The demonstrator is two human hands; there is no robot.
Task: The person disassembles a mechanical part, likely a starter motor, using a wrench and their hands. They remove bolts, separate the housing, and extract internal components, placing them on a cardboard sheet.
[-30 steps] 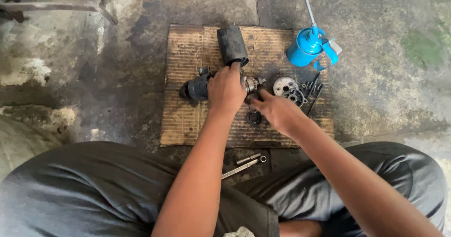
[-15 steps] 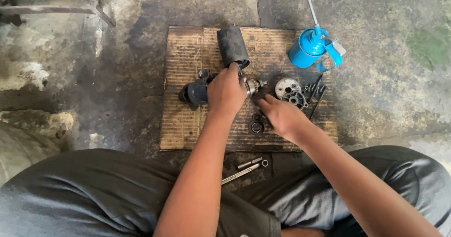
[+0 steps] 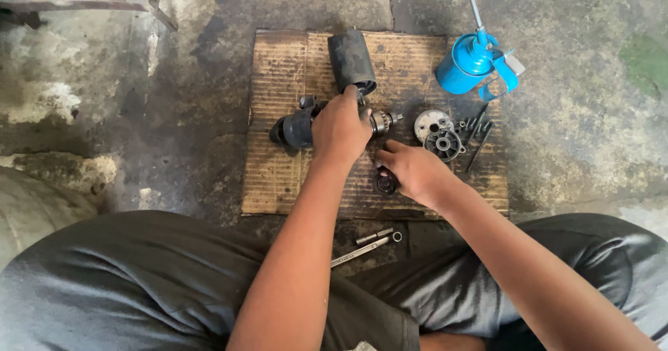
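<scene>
My left hand [image 3: 340,125] grips a dark starter motor assembly [image 3: 296,128] lying on its side on a brown cardboard sheet [image 3: 278,66]; the metal shaft end [image 3: 385,121] sticks out to the right of my fingers. My right hand [image 3: 412,171] rests just below that shaft, fingers closed on a small dark round part [image 3: 385,182] that touches the cardboard. A black cylindrical housing [image 3: 351,60] lies just beyond my left hand.
A blue oil can [image 3: 470,57] with a long spout stands at the cardboard's far right corner. A round metal cover and a gear-like ring [image 3: 438,135] with several bolts lie beside it. A spanner and socket piece [image 3: 369,245] lie near my legs. Stained concrete surrounds the sheet.
My right hand has drawn back from the shaft end toward me and now holds a small dark round part low on the cardboard. My left hand stays on the motor.
</scene>
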